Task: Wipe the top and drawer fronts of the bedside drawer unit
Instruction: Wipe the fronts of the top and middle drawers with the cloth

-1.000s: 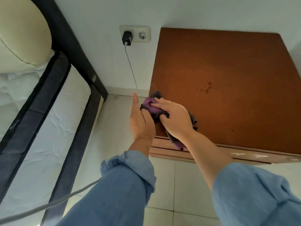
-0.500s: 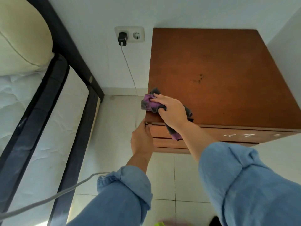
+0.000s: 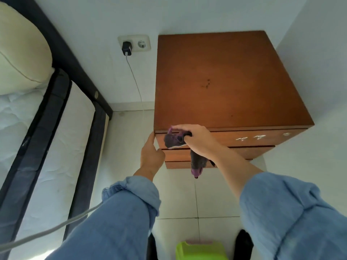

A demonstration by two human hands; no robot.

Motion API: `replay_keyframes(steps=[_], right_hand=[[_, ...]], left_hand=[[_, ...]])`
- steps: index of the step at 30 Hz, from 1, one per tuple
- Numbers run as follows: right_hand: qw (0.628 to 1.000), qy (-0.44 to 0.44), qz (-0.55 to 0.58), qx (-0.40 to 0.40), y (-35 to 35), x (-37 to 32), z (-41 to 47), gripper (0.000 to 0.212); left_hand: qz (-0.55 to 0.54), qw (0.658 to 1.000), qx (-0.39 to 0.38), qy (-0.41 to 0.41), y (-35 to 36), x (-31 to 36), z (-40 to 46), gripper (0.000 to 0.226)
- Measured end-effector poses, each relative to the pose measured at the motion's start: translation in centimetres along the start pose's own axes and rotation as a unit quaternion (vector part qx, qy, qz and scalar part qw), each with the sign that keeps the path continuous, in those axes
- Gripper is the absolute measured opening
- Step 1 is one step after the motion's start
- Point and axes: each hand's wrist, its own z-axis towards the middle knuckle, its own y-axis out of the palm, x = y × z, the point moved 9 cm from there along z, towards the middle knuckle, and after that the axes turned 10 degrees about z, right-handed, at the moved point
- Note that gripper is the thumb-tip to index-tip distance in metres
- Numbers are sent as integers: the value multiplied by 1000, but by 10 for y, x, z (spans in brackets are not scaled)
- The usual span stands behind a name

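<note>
The brown wooden bedside drawer unit [image 3: 225,81] stands against the white wall, its bare top carrying a few dark specks. Below the top edge I see three drawer fronts, the upper one [image 3: 253,138] with white marks. My right hand [image 3: 199,141] grips a purple and grey cloth [image 3: 173,140] pressed on the left end of the top drawer front; a tail of the cloth hangs below my wrist. My left hand [image 3: 151,156] rests with a fingertip on the unit's front left corner, holding nothing.
A bed with a black frame [image 3: 56,113] and white mattress fills the left. A wall socket [image 3: 134,44] holds a black charger whose white cable [image 3: 137,85] drops beside the unit. A green plastic object [image 3: 201,250] sits on the tiled floor below.
My right hand slid the cloth off the top's front left corner down onto the top drawer front. My left hand dropped from beside the cloth to the unit's left corner. The view pulled back.
</note>
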Motion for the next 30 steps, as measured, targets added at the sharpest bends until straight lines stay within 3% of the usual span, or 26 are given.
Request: replay_keyframes(steps=[3,7,17,25,30], right_hand=[[995,72,42,61,-39,43,-25,30],[980,142,57,129,-92,100,-59,33],[881,305,161,325,-228,225,-121,43],[851,264,279,358,-244,251,-97,63],[826,286,314,371,-249,275,-88,83]], left_hand=[[-24,1000,9,-4,-1,12,-3,57],[-23,999,19,-17,3,14,-9,66],[-81,988,89,-100,28,-4,7,65],[-108,973,168,-115,35,-2,10,60],[-152,962,181,-133,35,-2,14,49]])
